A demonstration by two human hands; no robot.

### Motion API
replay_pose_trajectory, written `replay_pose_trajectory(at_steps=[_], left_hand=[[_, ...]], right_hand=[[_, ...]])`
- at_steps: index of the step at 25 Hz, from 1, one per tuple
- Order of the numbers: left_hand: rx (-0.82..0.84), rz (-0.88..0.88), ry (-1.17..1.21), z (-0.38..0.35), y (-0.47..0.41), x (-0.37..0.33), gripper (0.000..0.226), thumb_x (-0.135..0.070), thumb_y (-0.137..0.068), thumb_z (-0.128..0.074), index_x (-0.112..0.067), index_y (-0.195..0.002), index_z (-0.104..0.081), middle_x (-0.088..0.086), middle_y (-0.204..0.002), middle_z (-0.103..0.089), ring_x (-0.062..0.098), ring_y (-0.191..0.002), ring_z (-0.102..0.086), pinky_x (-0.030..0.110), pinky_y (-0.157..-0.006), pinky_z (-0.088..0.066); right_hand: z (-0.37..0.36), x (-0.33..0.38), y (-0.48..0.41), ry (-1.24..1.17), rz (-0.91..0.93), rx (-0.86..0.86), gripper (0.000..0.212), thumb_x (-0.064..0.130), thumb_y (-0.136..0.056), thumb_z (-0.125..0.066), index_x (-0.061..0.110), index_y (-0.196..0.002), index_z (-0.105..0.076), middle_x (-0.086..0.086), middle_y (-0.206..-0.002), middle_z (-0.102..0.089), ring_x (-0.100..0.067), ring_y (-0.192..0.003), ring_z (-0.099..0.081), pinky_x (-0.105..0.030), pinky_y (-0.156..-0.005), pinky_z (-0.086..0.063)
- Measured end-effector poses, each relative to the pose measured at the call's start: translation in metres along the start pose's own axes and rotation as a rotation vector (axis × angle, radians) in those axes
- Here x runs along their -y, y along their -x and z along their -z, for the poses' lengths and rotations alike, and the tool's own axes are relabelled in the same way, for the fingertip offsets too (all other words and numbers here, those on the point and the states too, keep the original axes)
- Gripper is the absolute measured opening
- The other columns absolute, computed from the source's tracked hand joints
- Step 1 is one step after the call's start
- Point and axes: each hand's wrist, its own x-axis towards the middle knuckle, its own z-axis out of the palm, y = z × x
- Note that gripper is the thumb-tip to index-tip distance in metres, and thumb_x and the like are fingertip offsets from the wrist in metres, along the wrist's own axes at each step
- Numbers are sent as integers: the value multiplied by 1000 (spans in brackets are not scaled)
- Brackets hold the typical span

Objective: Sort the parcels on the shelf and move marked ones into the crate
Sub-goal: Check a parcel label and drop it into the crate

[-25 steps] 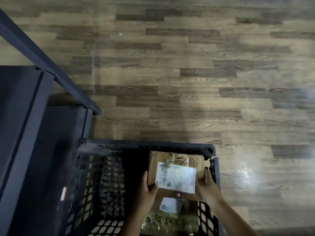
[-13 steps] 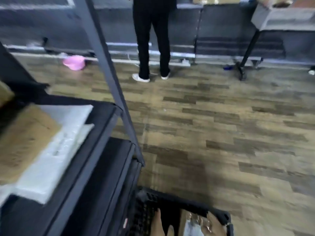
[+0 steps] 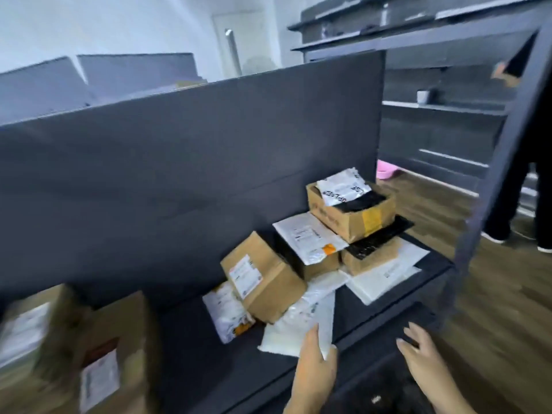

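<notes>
From my seat far away I watch the left hand (image 3: 313, 357) reach onto the dark shelf (image 3: 358, 303) and take the near corner of a white soft bag (image 3: 295, 327). The thumb lies on top and the corner folds over the fingers, so I think it is pinching the bag, most likely to lift it and look for a mark. The right hand (image 3: 424, 357) hangs just in front of the shelf edge with its fingers spread and nothing in it, ready to help. The bag is thin and floppy, so I think it will sag when it comes up. Its far end runs up beside a brown box (image 3: 265, 279). This box is stiff card with square corners and a white paper label, and it leans by a small white packet (image 3: 227, 315). Further back, a flat white bag (image 3: 310, 237) rests on a black box (image 3: 295, 258), and an open brown box (image 3: 355, 213) sits on a shiny black parcel (image 3: 376, 237). Flat white envelopes (image 3: 385, 276) lie under that pile. More brown boxes (image 3: 113, 354) at the left are too blurred to read. I cannot see the crate, and I cannot tell which parcels are marked.
</notes>
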Motion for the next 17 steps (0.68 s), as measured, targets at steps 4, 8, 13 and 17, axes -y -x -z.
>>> replay_pose_trajectory(at_steps=[4, 8, 13, 17], left_hand=[[-148, 130, -37, 86, 36, 45, 61, -28, -98, -42, -18, -151, -14, -5, -158, -17, 13, -144, -20, 26, -115, -21], [-255, 218, -9, 137, 53, 81, 61, -29, -99, -41, -16, -151, -13, -1, -159, -16, 16, -146, -18, 29, -117, -20], [-259, 246, 9, 184, 34, 109, 60, -26, -99, -42, -14, -151, -14, 4, -158, -18, 19, -145, -21, 30, -116, -22], [-251, 281, 22, 220, 3, 129, 60, -29, -97, -43, -19, -150, -17, 5, -156, -22, 22, -137, -36, 29, -107, -36]], right_hand=[[-85, 32, 41, 183, 99, 197, 53, 15, -96, -47, 11, -145, -27, -8, -149, -34, -26, -133, -39, -36, -102, -33], [-147, 26, 66, 316, 150, 354, 54, 14, -94, -47, 12, -145, -27, -7, -150, -31, -24, -137, -32, -37, -108, -29], [-198, 30, 59, 365, 159, 413, 53, 12, -94, -47, 12, -144, -29, -6, -148, -34, -21, -137, -32, -31, -105, -28], [-241, 36, 43, 351, 169, 415, 47, 12, -94, -49, 8, -139, -36, -8, -141, -41, -20, -128, -40, -27, -98, -29]])
